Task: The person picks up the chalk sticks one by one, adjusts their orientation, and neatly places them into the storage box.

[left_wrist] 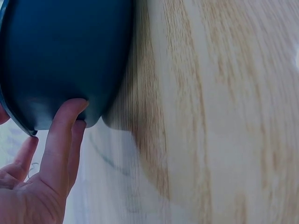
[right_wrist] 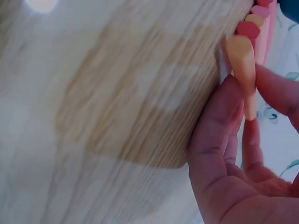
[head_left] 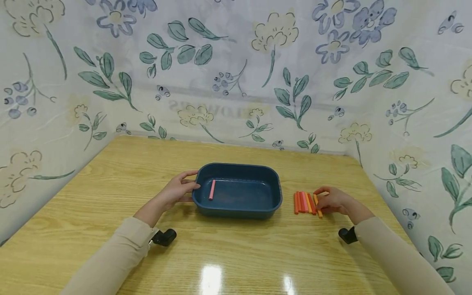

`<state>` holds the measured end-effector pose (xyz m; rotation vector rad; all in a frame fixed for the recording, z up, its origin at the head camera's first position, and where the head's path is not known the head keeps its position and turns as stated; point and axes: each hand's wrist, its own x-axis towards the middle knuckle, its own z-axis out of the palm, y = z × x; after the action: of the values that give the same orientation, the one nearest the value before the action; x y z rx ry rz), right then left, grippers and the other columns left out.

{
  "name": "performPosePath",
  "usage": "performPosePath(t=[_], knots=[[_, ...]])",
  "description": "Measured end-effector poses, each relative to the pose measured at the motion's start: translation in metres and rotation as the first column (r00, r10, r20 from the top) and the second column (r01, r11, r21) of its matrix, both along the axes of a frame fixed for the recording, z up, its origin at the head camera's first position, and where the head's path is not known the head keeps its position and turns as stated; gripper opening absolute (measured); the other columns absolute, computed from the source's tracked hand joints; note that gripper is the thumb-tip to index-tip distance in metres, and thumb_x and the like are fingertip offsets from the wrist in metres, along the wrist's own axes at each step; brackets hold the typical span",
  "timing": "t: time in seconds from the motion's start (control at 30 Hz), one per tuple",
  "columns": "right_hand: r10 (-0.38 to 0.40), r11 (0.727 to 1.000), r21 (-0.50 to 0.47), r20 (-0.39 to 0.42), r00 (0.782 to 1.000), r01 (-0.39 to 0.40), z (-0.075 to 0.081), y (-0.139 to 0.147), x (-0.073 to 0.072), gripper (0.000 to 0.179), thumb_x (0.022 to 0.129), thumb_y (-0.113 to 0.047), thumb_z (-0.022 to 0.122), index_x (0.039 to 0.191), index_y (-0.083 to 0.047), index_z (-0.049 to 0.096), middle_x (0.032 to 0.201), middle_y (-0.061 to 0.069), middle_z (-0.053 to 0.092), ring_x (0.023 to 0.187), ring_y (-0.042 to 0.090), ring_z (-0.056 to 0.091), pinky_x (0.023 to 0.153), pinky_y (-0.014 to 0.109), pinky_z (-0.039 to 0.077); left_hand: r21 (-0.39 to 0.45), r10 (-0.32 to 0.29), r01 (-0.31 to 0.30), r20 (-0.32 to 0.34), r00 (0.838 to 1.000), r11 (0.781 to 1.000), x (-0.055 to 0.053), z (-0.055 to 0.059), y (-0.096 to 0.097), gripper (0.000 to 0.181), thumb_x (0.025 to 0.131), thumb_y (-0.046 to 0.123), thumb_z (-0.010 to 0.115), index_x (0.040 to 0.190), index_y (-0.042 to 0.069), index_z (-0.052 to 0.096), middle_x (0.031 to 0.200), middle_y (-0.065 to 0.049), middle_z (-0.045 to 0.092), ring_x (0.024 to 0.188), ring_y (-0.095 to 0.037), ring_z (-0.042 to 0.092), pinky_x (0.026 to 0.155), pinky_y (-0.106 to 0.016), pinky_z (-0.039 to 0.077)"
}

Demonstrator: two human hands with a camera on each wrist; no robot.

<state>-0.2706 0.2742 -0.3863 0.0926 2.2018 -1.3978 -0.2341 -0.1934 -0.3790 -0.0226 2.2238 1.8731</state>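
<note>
At the left end of a dark blue rectangular basin (head_left: 239,212), my left hand (head_left: 178,189) grips the rim. Its fingers (left_wrist: 58,140) touch the outer wall in the left wrist view. One pink stick (head_left: 212,190) lies inside the basin, near that end. To the right of the basin, my right hand (head_left: 333,200) pinches a yellow-orange stick (right_wrist: 243,60) between thumb and fingers. That stick is at the right end of a side-by-side row of red, orange and pink sticks (head_left: 303,202). Whether it touches the table is hard to tell.
Everything stands on a wood-grain table (head_left: 236,254). A floral cloth (head_left: 236,82) hangs behind the table and along both sides. Black wrist mounts (head_left: 164,237) stick out beside the beige sleeves, close to the tabletop.
</note>
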Motion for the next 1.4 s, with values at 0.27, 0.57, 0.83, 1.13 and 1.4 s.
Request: performPosePath(t=[0.27,0.57,0.83,1.13,1.4], knots=[[-0.064,0.998,-0.004,-0.007,0.998,0.063,0.002,-0.002,-0.001,0.063,0.082,0.0,0.061,0.136,0.016,0.031,0.104,0.012,0.059,0.076,0.01,0.058,0.074,0.029,0.054,0.008,0.006,-0.006,0.003,1.0,1.0,0.0,-0.001,0.0,0.059,0.092,0.008,0.052,0.146,0.007,0.027,0.132,-0.03,0.041,0.099,-0.03,0.06,0.075,-0.041,0.054],[-0.17,0.975,-0.137,0.047,0.984,0.175,0.009,-0.006,-0.002,0.057,0.093,-0.009,0.053,0.138,0.013,0.027,0.092,0.006,0.055,0.074,0.011,0.059,0.071,0.026,0.054,0.013,0.005,-0.005,0.001,1.0,1.0,0.001,0.0,0.0,0.059,0.092,0.008,0.052,0.146,0.006,0.027,0.132,-0.03,0.041,0.103,-0.035,0.058,0.075,-0.041,0.054],[-0.159,0.959,-0.226,0.06,0.986,0.168,0.005,0.0,-0.009,0.041,0.087,-0.017,0.062,0.118,0.006,0.05,0.091,0.009,0.051,0.079,0.017,0.059,0.073,0.028,0.054,0.013,0.006,-0.006,0.001,1.0,1.0,0.001,0.0,0.0,0.059,0.092,0.007,0.051,0.146,0.006,0.027,0.132,-0.03,0.041,0.105,-0.036,0.057,0.074,-0.04,0.055],[-0.234,0.94,-0.233,0.088,0.968,0.249,0.018,-0.014,-0.009,0.039,0.091,-0.011,0.053,0.124,0.007,0.043,0.09,0.006,0.049,0.074,0.014,0.057,0.072,0.026,0.054,0.013,0.006,-0.006,0.004,1.0,1.0,0.002,0.0,0.0,0.058,0.093,0.007,0.051,0.146,0.006,0.026,0.132,-0.03,0.041,0.106,-0.037,0.056,0.075,-0.041,0.054],[-0.248,0.932,-0.256,0.072,0.966,0.259,0.021,-0.024,-0.014,0.039,0.093,-0.011,0.05,0.126,0.008,0.042,0.092,0.007,0.048,0.075,0.014,0.055,0.072,0.025,0.054,0.02,0.004,-0.004,0.005,1.0,1.0,0.002,0.0,0.0,0.059,0.092,0.007,0.051,0.145,0.006,0.026,0.131,-0.03,0.041,0.107,-0.038,0.055,0.075,-0.041,0.054]])
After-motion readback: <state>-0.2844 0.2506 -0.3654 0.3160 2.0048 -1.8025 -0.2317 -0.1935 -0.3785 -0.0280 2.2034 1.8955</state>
